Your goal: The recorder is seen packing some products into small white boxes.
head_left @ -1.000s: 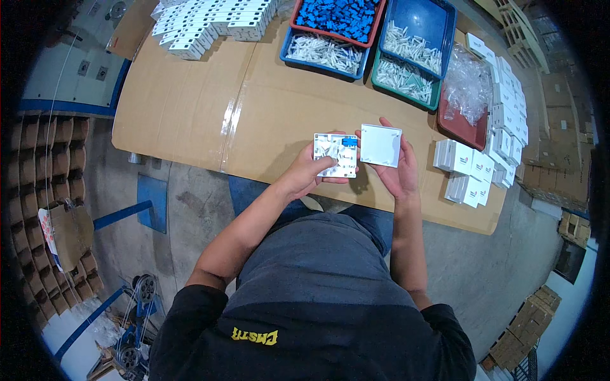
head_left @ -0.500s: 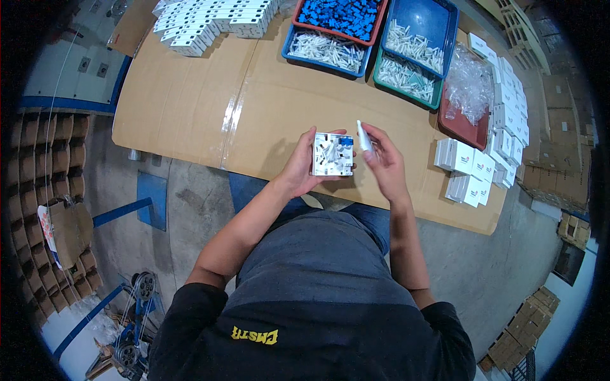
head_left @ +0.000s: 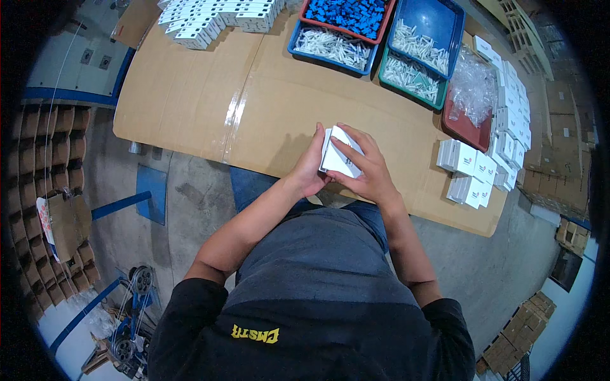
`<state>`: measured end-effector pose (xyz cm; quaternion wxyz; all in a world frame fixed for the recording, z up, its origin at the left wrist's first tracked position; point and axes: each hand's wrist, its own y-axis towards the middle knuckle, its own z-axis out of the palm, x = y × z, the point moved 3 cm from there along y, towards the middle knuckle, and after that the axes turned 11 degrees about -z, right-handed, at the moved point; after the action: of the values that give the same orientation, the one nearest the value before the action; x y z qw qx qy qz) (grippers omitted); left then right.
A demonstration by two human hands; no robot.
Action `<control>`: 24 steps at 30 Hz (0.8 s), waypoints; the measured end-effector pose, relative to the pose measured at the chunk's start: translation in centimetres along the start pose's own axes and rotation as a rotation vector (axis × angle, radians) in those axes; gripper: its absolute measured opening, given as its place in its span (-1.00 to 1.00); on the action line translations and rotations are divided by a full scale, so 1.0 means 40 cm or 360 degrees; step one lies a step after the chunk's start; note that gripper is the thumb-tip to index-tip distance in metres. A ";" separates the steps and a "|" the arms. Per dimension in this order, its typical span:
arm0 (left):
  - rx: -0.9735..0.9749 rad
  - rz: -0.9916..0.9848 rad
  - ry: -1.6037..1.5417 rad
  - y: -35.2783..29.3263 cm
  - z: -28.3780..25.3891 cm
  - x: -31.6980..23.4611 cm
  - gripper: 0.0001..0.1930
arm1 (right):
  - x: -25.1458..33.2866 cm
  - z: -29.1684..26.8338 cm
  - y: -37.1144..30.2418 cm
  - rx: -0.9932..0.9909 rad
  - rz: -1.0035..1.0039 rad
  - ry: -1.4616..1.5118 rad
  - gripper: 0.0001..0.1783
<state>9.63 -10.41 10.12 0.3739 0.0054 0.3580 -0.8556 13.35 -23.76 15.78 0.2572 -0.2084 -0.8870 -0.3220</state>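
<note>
Just over the table's near edge, both my hands meet around a square white housing (head_left: 325,151). My left hand (head_left: 307,166) grips it from the left, thumb along its side. My right hand (head_left: 373,170) is closed on a flat white cover plate (head_left: 342,156), fingers lying across its face. The cover lies over the housing at a slant, so the inside of the housing is hidden. Whether the two are joined I cannot tell.
Cardboard covers the table (head_left: 184,108). White switch units (head_left: 254,19) stand in rows far left. Trays hold blue parts (head_left: 346,16) and white pieces (head_left: 333,47). A red tray (head_left: 467,130) holds clear plastic bags (head_left: 473,86). Stacked white plates (head_left: 467,159) stand at right.
My right hand has moved left and brought the white cover plate over the housing. The housing's inside, with its blue part, was visible before and is now covered. My left hand keeps its hold.
</note>
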 end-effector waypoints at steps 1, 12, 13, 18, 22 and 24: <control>-0.0012 0.0021 -0.0019 -0.004 0.002 -0.001 -0.26 | 0.000 0.003 0.000 0.0001 -0.0006 0.0011 -0.26; -0.0076 -0.0039 0.0014 0.004 -0.005 0.000 -0.29 | -0.003 0.015 -0.008 0.0052 0.0004 0.0046 -0.21; -0.0086 -0.0060 0.0004 0.003 -0.004 0.000 -0.29 | -0.001 0.015 -0.007 0.0055 0.0009 0.0057 -0.21; -0.0061 0.0003 -0.0002 0.003 -0.005 0.003 -0.30 | -0.005 0.017 -0.009 0.0090 -0.0005 0.0032 -0.23; -0.0070 0.0035 0.0027 -0.007 0.008 -0.001 -0.30 | -0.005 0.013 -0.008 0.0088 -0.0028 0.0009 -0.25; -0.0098 0.0024 0.0039 -0.013 0.018 -0.003 -0.30 | -0.007 0.010 -0.009 0.0107 -0.0037 -0.0013 -0.25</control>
<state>9.57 -10.52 11.02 0.3759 0.0072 0.3888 -0.8411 13.25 -23.80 15.19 0.2567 -0.1907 -0.9007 -0.2941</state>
